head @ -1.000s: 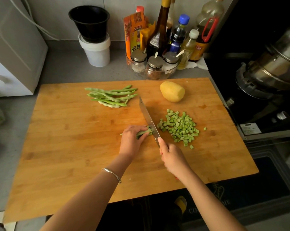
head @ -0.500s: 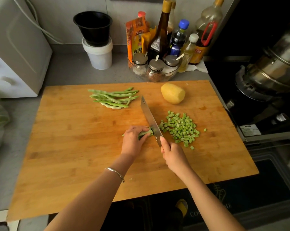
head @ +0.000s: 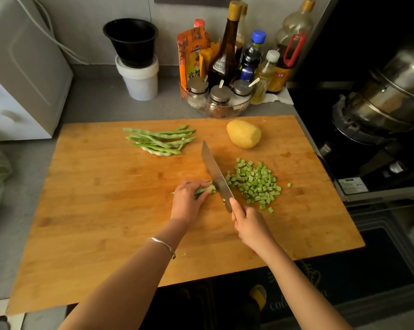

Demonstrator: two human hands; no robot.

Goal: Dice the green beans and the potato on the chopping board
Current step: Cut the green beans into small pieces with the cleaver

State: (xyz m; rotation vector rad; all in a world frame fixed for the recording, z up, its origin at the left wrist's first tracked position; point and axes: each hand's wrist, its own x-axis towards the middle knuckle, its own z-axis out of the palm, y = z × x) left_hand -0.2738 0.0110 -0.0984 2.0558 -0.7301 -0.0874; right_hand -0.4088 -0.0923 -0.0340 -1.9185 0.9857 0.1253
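Left hand: the left hand (head: 186,201) lies knuckles up, fingers curled over a short bundle of green beans (head: 204,190), pinning it to the board near its centre.
Right hand: the right hand (head: 248,225) is wrapped tight round the handle of a broad steel kitchen knife (head: 215,172), one finger stretched forward onto the heel of the blade.
Knife: the blade runs from 5 o'clock up to 11 o'clock, hard against the bundle's cut end.
Diced beans: a loose heap of small green bean pieces (head: 256,182) lies at the blade's 3 o'clock.
Whole beans: a pile of long green bean pods (head: 158,141) lies at the board's 11 o'clock.
Potato: a peeled yellow potato (head: 244,136) lies uncut at the board's 1 o'clock.
Board: a large rectangular wooden chopping board (head: 101,215) covers a grey counter.
Wrist: a thin silver bangle (head: 164,246) circles the left wrist.
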